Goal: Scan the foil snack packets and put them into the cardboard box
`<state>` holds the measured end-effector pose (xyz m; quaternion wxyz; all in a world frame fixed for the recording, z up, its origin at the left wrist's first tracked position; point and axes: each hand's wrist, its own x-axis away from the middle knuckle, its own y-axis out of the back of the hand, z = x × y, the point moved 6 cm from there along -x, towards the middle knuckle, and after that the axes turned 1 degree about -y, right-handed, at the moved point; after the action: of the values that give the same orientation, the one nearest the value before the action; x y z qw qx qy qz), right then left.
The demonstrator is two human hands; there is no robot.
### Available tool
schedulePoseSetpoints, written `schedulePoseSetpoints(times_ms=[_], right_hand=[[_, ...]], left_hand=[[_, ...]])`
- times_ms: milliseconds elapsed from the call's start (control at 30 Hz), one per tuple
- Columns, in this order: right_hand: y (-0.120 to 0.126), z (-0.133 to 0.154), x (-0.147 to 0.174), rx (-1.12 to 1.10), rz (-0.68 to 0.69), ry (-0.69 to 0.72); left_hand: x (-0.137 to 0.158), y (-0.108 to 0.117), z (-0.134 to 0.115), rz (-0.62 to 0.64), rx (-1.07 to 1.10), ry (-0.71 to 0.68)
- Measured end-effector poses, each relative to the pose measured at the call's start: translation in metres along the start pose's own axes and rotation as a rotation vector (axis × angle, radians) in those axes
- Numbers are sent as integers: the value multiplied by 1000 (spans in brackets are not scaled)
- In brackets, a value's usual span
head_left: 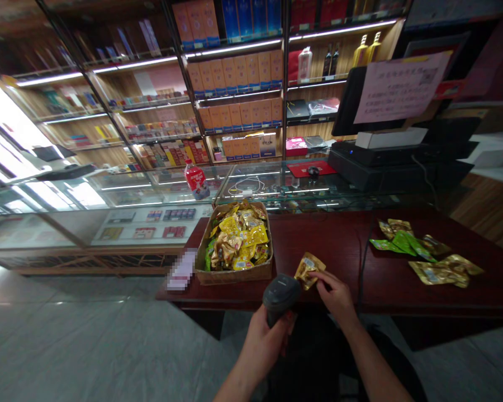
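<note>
My left hand (pixel 263 335) is wrapped round the handle of a dark barcode scanner (pixel 281 292), whose head points up and toward the packet beside it. With thumb and fingertips, my right hand (pixel 336 295) grips the lower right edge of a gold snack packet (pixel 307 270) at the front of the dark red wooden desk (pixel 318 234). Left of the scanner stands an open cardboard box (pixel 235 275) heaped with gold, yellow and green snack packets (pixel 238 237). Farther right on the desk lie several loose gold packets (pixel 444 271) and green packets (pixel 402 244).
A cable (pixel 364 251) runs down across the desk. Behind are a glass counter (pixel 272 195), a red-labelled bottle (pixel 196 180), a mouse (pixel 313 171) on a red mat and a monitor (pixel 347 106) with paper attached. A pixelated patch (pixel 182 270) covers something at the desk's left edge.
</note>
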<state>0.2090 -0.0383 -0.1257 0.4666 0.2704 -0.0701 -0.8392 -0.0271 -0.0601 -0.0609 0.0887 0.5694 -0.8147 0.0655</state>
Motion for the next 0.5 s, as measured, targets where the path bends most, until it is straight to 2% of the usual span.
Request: schedulePoseSetpoints(times_ms=[167,300,367,433,500], right_hand=[[2,-10,2,-86,-17,-48],[0,-28,-2,-163,-37,-251],[-4,-31,-8,-270,-60,-332],[-9,-23,-17,-432,-109,-352],[-17,-3,-30,-568,-143,-344]], left_hand=[[2,0,8,-22,32,36],[4,4,18,-45,74,57],[6,7,24,-42,81,74],[8,10,30,-41,75,91],[10,13,37,-47,68,105]])
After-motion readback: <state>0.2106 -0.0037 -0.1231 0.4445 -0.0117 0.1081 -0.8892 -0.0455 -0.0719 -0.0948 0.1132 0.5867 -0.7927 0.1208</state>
